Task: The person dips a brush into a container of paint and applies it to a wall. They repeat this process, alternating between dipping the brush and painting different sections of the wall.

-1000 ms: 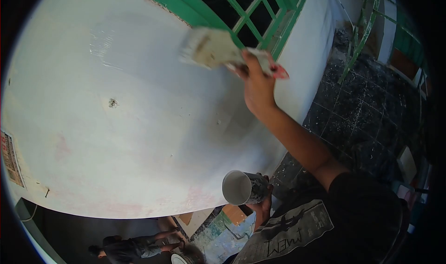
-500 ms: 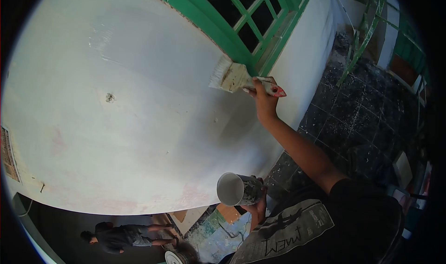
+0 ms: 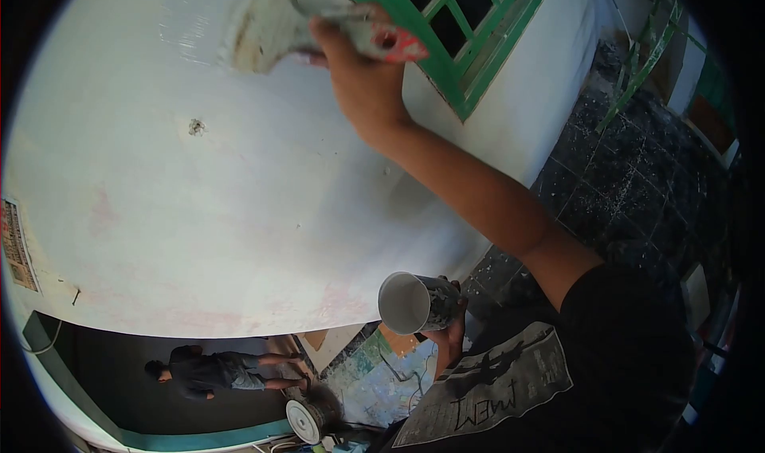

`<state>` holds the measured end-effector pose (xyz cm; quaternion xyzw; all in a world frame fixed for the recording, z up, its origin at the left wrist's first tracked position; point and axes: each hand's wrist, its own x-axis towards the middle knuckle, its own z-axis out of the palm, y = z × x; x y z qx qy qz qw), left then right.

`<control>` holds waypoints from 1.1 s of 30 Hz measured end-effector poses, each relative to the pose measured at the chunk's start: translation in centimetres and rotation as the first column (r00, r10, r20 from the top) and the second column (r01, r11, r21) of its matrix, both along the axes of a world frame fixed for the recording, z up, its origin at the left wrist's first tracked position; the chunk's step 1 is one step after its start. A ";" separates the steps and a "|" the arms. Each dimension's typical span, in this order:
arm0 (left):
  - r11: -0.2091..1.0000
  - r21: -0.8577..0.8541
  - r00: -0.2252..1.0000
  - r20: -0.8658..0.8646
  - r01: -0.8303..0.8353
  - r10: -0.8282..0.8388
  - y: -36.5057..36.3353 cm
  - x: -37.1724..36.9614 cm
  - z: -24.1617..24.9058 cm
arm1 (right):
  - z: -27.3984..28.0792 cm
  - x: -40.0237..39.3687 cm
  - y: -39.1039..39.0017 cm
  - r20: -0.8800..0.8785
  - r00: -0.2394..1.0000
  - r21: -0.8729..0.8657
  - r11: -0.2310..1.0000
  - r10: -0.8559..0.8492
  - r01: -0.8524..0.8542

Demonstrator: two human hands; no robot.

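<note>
gripping brush [image 3: 269, 32], closed right hand [image 3: 362, 78], left hand [image 3: 453, 333] holding cup [image 3: 416, 302]

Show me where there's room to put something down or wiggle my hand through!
The dark tiles, speckled but open, look roomy between the white wall and the green metal frame. A hand could probably pass before the wall between the brush and the cup. It's crowded by the round bucket, beside the paint-splashed sheet.

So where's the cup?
In the head view, the paint-spotted cup is in the left hand, a bit below and right of the picture's middle, between the white wall and the printed black shirt.
</note>
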<state>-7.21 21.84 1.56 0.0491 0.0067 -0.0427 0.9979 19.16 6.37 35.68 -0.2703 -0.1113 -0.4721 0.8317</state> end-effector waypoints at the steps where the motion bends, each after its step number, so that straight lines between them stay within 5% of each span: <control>1: 1.000 0.003 1.000 -0.011 -0.018 0.018 0.4 -0.3 -0.1 | -2.0 1.0 1.6 -0.103 0.982 -0.116 0.983 -0.156 0.144; 3: 0.999 0.004 0.998 -0.026 -0.054 0.054 1.3 -0.8 -0.3 | -6.9 -0.2 3.2 -0.028 0.950 0.158 0.940 0.311 -0.304; 5: 0.999 -0.015 0.999 -0.015 -0.037 0.037 2.2 -1.3 -0.4 | -12.2 -2.7 3.3 -0.115 0.972 0.092 0.976 0.207 -0.197; 9: 1.000 0.002 0.999 -0.029 -0.025 0.026 3.8 -2.0 -0.3 | -24.0 -6.4 3.5 -0.338 0.903 0.089 0.964 0.265 -0.249; 13: 0.999 0.031 0.996 -0.089 -0.010 0.012 5.2 -2.5 -0.9 | -36.3 -8.6 3.7 -0.573 0.785 0.215 0.968 0.235 -0.132; 17: 1.000 0.000 0.997 -0.071 0.021 -0.021 5.6 -2.2 -0.9 | -40.4 -8.3 4.5 -0.771 0.608 0.248 0.969 0.190 0.012; 22: 0.999 -0.033 1.000 -0.009 0.029 -0.029 6.3 -2.6 -0.9 | -28.0 -6.5 5.1 -0.699 0.708 0.125 0.992 0.098 -0.014; 26: 1.000 -0.026 1.000 -0.015 0.009 -0.010 7.2 -2.9 -1.2 | -15.9 -7.7 3.9 -0.325 0.932 0.084 0.987 0.160 -0.140; 28: 1.000 -0.027 1.000 -0.025 -0.007 0.007 7.5 -3.4 -1.7 | -11.6 -7.2 3.4 -0.223 0.945 0.153 0.966 0.240 -0.209; 31: 0.999 -0.021 1.000 0.003 -0.028 0.028 8.1 -3.5 -1.5 | -8.9 -6.7 2.3 -0.074 0.920 0.217 0.907 0.384 -0.361; 33: 0.998 -0.048 0.999 -0.022 -0.044 0.043 8.3 -3.8 -1.4 | -11.9 -6.3 2.4 -0.127 0.916 0.176 0.917 0.381 -0.357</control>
